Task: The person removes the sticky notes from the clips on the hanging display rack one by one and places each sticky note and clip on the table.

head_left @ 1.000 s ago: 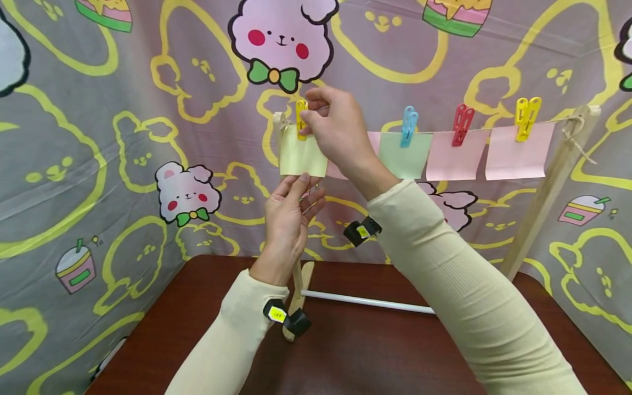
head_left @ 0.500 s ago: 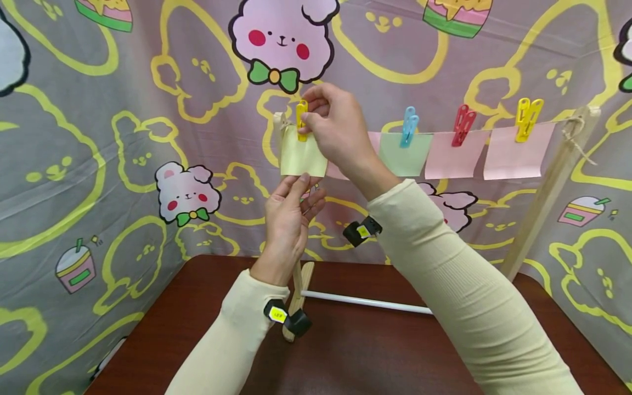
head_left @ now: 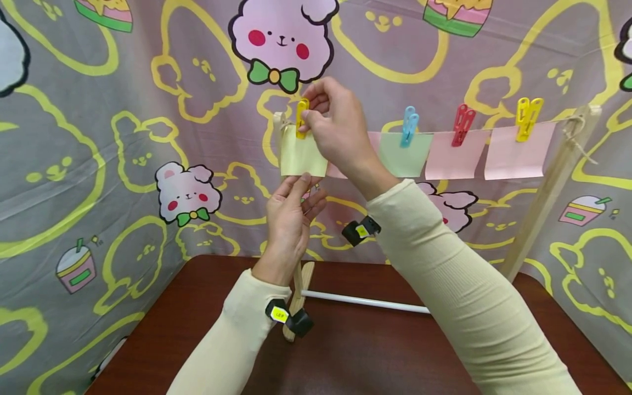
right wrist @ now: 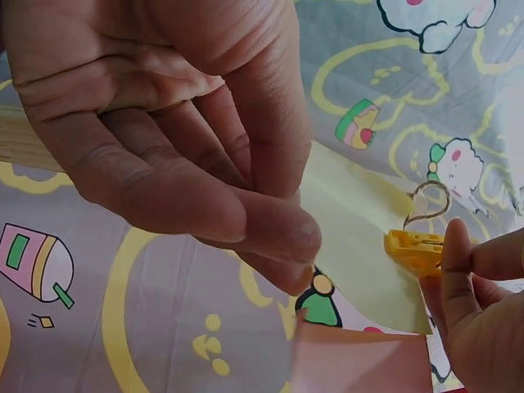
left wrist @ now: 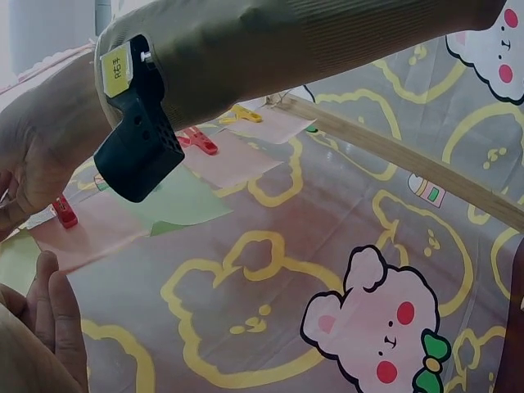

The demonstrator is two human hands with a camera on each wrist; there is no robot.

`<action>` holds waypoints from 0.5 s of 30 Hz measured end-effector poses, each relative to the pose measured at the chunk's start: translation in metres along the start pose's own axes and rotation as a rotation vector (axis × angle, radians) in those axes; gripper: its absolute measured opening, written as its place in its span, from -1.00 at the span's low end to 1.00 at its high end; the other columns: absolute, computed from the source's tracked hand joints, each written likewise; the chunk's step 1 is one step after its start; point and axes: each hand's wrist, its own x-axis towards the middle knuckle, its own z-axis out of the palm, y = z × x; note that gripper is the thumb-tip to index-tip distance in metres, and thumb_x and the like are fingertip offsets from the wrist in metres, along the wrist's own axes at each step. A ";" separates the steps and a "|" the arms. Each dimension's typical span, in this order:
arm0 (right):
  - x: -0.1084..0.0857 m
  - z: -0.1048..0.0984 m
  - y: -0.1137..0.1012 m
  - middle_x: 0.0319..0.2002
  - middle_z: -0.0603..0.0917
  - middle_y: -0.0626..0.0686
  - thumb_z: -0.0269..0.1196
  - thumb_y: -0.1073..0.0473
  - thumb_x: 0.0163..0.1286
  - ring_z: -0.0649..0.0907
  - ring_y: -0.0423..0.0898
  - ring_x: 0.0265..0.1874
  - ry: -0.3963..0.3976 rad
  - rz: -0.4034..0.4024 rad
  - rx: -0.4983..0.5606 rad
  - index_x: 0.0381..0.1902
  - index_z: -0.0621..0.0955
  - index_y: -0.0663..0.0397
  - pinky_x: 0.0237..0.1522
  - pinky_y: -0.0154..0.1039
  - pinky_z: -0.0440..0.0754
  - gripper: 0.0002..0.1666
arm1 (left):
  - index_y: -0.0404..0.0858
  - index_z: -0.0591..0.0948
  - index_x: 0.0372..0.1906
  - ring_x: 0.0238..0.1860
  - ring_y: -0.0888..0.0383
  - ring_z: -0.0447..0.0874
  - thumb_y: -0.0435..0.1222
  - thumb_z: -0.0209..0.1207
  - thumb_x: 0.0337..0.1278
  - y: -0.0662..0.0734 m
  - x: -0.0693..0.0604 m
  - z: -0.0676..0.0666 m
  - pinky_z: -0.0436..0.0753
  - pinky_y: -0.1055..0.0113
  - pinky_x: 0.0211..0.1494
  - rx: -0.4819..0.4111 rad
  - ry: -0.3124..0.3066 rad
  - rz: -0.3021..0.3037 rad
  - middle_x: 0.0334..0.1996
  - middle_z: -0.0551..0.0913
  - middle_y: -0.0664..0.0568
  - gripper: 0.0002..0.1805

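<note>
In the head view, my right hand pinches a yellow clothespin between thumb and fingers, at the top of a pale yellow paper square. The right wrist view shows the clothespin over the paper's upper edge, near the string's loop. Below, my left hand pinches the paper's lower edge between thumb and fingers; its other fingers are loosely bent. A pink paper with a red clothespin hangs beside the yellow one, mostly hidden behind my right hand in the head view.
Along the string, green paper and pink papers hang from blue, red and yellow clothespins. A wooden post holds the right end. A white rod crosses low above the dark table.
My right hand and the yellow clothespin have risen slightly at the paper's top edge. My left hand stays at the paper's lower edge, almost still.
</note>
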 end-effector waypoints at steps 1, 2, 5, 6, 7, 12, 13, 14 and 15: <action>0.000 0.000 0.000 -0.19 0.55 0.15 0.16 0.51 0.48 0.59 -0.05 -0.24 0.003 -0.005 -0.005 -0.01 0.54 0.37 -0.16 -0.28 0.78 -0.83 | -0.15 0.71 -0.32 -0.51 0.23 0.82 -0.34 0.20 0.49 0.000 0.000 0.000 0.81 0.37 -0.35 0.001 0.001 0.000 -0.39 0.78 0.10 -0.81; 0.000 0.000 0.000 -0.17 0.56 0.17 0.16 0.51 0.48 0.58 -0.05 -0.24 0.006 -0.008 -0.008 -0.02 0.54 0.37 -0.16 -0.28 0.78 -0.84 | -0.15 0.71 -0.33 -0.51 0.23 0.82 -0.34 0.21 0.49 0.000 0.000 -0.001 0.81 0.37 -0.35 0.002 0.003 0.001 -0.39 0.78 0.10 -0.81; 0.000 -0.001 -0.001 -0.16 0.56 0.19 0.16 0.51 0.48 0.57 -0.06 -0.24 0.016 -0.016 -0.017 -0.03 0.54 0.37 -0.16 -0.29 0.78 -0.85 | -0.15 0.70 -0.34 -0.52 0.24 0.82 -0.34 0.20 0.49 0.000 -0.001 -0.001 0.80 0.37 -0.35 0.004 0.002 0.002 -0.39 0.79 0.10 -0.81; 0.000 -0.001 -0.002 -0.17 0.56 0.17 0.16 0.51 0.48 0.57 -0.07 -0.24 0.022 -0.018 -0.020 -0.04 0.54 0.37 -0.16 -0.29 0.78 -0.86 | -0.16 0.69 -0.34 -0.53 0.24 0.81 -0.34 0.20 0.49 0.000 -0.001 -0.001 0.80 0.38 -0.36 0.005 0.001 0.003 -0.38 0.79 0.10 -0.81; 0.000 -0.001 -0.002 -0.19 0.55 0.15 0.17 0.50 0.48 0.57 -0.07 -0.24 0.028 -0.022 -0.019 -0.05 0.54 0.36 -0.17 -0.29 0.78 -0.86 | -0.16 0.69 -0.34 -0.53 0.25 0.81 -0.34 0.20 0.49 0.000 -0.001 -0.001 0.80 0.38 -0.36 0.005 -0.001 0.003 -0.38 0.79 0.09 -0.81; 0.000 -0.003 -0.004 -0.20 0.55 0.12 0.17 0.49 0.48 0.58 -0.08 -0.24 0.052 -0.031 -0.018 -0.05 0.55 0.36 -0.15 -0.30 0.79 -0.87 | -0.16 0.69 -0.33 -0.55 0.25 0.80 -0.35 0.20 0.49 -0.001 -0.002 0.000 0.80 0.38 -0.37 0.005 -0.003 0.008 -0.36 0.79 0.08 -0.81; 0.000 -0.003 -0.004 -0.20 0.55 0.12 0.17 0.49 0.48 0.58 -0.08 -0.24 0.056 -0.032 -0.017 -0.05 0.55 0.36 -0.15 -0.30 0.79 -0.87 | -0.16 0.70 -0.34 -0.55 0.24 0.80 -0.35 0.20 0.49 -0.002 -0.002 0.000 0.80 0.38 -0.37 0.004 -0.002 0.009 -0.36 0.79 0.08 -0.81; 0.000 -0.003 -0.005 -0.20 0.56 0.12 0.17 0.49 0.48 0.58 -0.09 -0.23 0.059 -0.035 -0.016 -0.05 0.55 0.36 -0.15 -0.31 0.79 -0.87 | -0.16 0.70 -0.34 -0.55 0.24 0.80 -0.35 0.20 0.49 -0.002 -0.003 0.000 0.80 0.38 -0.37 0.005 -0.002 0.012 -0.36 0.78 0.08 -0.81; 0.000 -0.003 -0.005 -0.20 0.56 0.11 0.17 0.48 0.48 0.58 -0.09 -0.23 0.063 -0.037 -0.016 -0.05 0.55 0.36 -0.14 -0.31 0.79 -0.87 | -0.16 0.70 -0.34 -0.55 0.24 0.80 -0.35 0.20 0.49 -0.002 -0.003 -0.001 0.80 0.37 -0.36 0.007 -0.002 0.015 -0.36 0.78 0.08 -0.81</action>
